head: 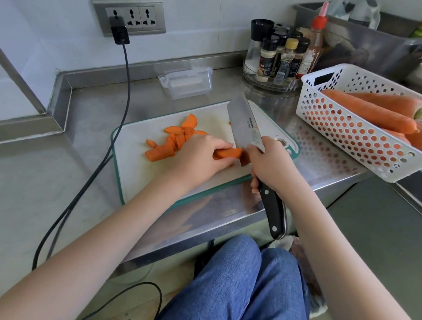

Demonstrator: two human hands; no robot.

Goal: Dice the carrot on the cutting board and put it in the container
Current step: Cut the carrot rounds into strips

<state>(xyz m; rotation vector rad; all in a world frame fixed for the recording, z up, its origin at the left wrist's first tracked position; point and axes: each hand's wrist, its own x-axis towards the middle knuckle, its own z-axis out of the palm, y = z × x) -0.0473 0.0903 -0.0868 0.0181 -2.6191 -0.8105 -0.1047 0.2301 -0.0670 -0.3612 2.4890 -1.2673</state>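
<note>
A white cutting board (136, 161) with a teal rim lies on the steel counter. Several cut carrot pieces (171, 143) are piled on it. My left hand (200, 157) presses a long carrot piece (230, 153) flat on the board. My right hand (270, 165) grips the black handle of a wide-bladed knife (243, 127); the blade stands against the right end of that piece. A clear plastic container (187, 81) sits behind the board, near the wall.
A white perforated basket (348, 132) with whole carrots stands at the right. A spice rack (279, 58) sits behind it, beside a steel tub (372, 43). A black cable (113, 140) runs from the wall socket (128, 16) down past the board's left side.
</note>
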